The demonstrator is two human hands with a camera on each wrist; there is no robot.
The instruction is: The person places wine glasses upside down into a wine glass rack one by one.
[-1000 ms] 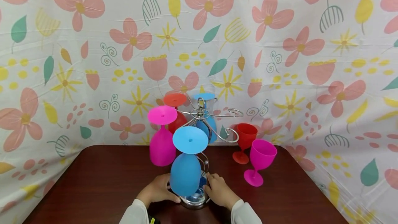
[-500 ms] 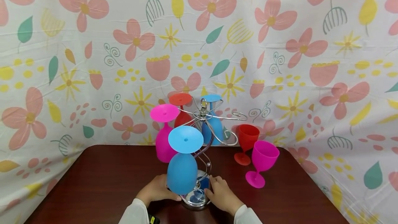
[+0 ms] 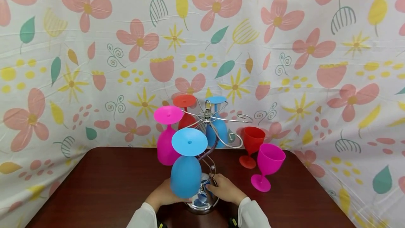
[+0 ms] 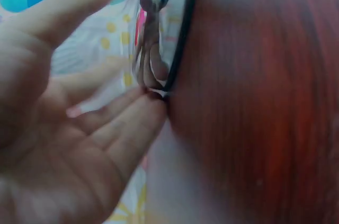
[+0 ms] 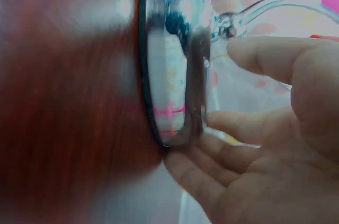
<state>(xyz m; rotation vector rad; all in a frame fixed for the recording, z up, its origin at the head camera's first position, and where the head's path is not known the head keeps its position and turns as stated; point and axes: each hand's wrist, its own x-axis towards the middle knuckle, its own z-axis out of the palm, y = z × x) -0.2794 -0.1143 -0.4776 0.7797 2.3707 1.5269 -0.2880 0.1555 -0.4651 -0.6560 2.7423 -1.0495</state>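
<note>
Touches chrome rack base (image 3: 201,204) from both sides at lower centre, apparently to steady upturned goblets (image 3: 186,177), with left hand (image 3: 166,192) and right hand (image 3: 228,190) in loosely spread grip, clasping nothing.

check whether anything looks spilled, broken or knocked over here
Nothing stands out as spilled or broken. Four goblets hang upside down on the metal rack; the upright red goblet and upright pink goblet stand on the table, neither knocked over.
</note>
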